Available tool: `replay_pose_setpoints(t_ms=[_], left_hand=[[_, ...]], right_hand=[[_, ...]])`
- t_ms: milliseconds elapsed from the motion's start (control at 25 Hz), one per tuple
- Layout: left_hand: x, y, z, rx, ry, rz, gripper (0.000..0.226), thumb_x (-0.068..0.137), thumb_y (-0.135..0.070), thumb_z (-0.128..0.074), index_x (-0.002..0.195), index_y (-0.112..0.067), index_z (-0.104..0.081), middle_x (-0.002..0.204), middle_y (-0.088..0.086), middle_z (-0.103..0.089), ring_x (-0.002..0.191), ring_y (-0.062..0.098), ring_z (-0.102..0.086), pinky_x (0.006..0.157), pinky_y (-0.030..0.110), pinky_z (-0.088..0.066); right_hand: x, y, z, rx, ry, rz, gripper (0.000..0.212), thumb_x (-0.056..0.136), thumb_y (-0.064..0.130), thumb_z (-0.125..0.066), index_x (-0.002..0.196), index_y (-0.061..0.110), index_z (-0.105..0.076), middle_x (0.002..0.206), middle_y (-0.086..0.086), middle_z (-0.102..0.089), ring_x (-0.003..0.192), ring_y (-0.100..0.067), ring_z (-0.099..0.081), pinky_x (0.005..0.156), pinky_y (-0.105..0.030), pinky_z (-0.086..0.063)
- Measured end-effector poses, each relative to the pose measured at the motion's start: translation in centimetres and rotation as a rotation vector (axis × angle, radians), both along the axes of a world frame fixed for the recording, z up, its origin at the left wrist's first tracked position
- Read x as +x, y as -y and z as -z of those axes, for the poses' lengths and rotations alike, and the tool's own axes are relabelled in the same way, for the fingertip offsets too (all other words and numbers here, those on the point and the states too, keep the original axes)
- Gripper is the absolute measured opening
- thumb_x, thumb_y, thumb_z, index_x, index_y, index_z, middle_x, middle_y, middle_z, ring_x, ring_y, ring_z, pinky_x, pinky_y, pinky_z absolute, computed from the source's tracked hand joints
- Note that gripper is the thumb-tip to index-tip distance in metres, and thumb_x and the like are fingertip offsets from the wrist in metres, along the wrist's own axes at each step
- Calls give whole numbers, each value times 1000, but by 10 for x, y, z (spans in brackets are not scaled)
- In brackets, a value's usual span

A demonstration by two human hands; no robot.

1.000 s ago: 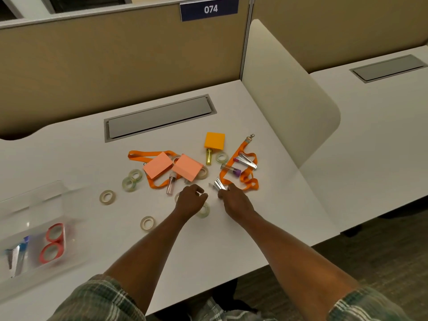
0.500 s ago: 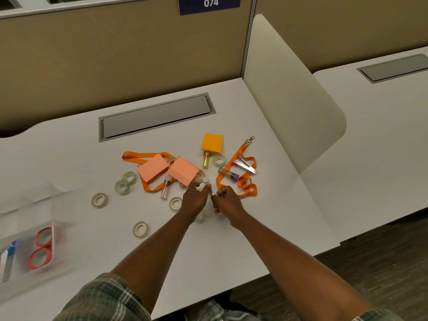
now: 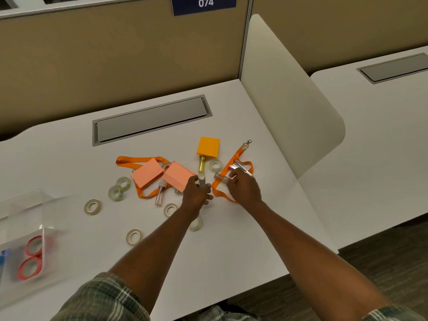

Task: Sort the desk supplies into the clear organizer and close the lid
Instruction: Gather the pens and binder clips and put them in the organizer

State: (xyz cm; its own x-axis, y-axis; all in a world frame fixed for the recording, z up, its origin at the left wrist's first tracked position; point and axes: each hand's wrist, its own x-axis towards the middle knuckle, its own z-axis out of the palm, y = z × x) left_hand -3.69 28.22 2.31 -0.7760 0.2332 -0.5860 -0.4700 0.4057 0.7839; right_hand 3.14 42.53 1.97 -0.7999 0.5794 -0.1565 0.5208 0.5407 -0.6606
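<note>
My left hand (image 3: 196, 196) grips a small white-capped tube (image 3: 202, 179) upright in its fingers. Just to the right, the fingers of my right hand (image 3: 243, 188) curl onto a clear tube (image 3: 220, 178) that lies across an orange lanyard (image 3: 238, 156). A pink-tipped tube (image 3: 238, 166) lies just beyond those fingers. The clear organizer (image 3: 23, 218) stands at the far left edge with red tape rolls (image 3: 30, 258) inside. Loose on the desk are two pink sticky pads (image 3: 147, 173), an orange pad (image 3: 208, 147), a yellow tube (image 3: 202, 164), a pink tube (image 3: 161, 193) and several clear tape rolls (image 3: 92, 206).
A second orange lanyard (image 3: 139, 159) runs under the pink pads. A grey cable hatch (image 3: 150, 120) sits at the back of the desk. A curved white divider (image 3: 289, 100) bounds the right side, a tan partition wall (image 3: 115, 54) the back.
The hands met at the middle, and the small tube ended up in my left hand. My right hand then moved right and away onto the clear tube on the lanyard.
</note>
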Motion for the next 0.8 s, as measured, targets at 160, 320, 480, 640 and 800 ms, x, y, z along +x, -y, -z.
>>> replay_pose_setpoints(t_ms=[160, 320, 480, 640, 800], left_hand=[[-3, 1, 0, 1, 23, 1, 47, 94, -13, -59, 136, -15, -40, 100, 13, -66, 78, 24, -67, 68, 37, -53], [-4, 2, -1, -13, 15, 19, 46, 94, -14, -60, 136, -15, -40, 101, 11, -66, 80, 24, -68, 68, 36, -53], [-5, 5, -2, -12, 9, 28, 48, 94, -15, -59, 137, -15, -40, 105, 13, -66, 80, 23, -68, 62, 31, -51], [-4, 7, -2, -22, 10, 42, 50, 93, -15, -61, 139, -15, -39, 107, 12, -65, 80, 23, -68, 63, 31, -52], [-2, 10, -2, -29, 10, 54, 51, 93, -16, -61, 139, -15, -39, 110, 13, -64, 79, 21, -67, 62, 29, -52]], right_hand=[[0, -33, 5, 289, 193, -24, 44, 90, 18, -60, 133, 16, -50, 122, -11, -55, 111, -30, -54, 84, -38, -48], [-3, -42, 18, 414, 303, -127, 35, 96, 17, -50, 130, 14, -54, 119, -12, -56, 108, -28, -55, 80, -36, -48], [-8, -42, 17, 441, 355, -159, 27, 98, 18, -47, 123, 12, -55, 118, -12, -58, 107, -27, -57, 80, -34, -47], [-11, -36, 15, 282, 387, -57, 47, 90, 24, -61, 132, 11, -46, 123, -13, -55, 114, -29, -54, 90, -37, -47], [-16, -30, 16, 236, 413, 4, 55, 90, 35, -61, 135, 10, -43, 127, -14, -54, 117, -30, -53, 93, -38, -46]])
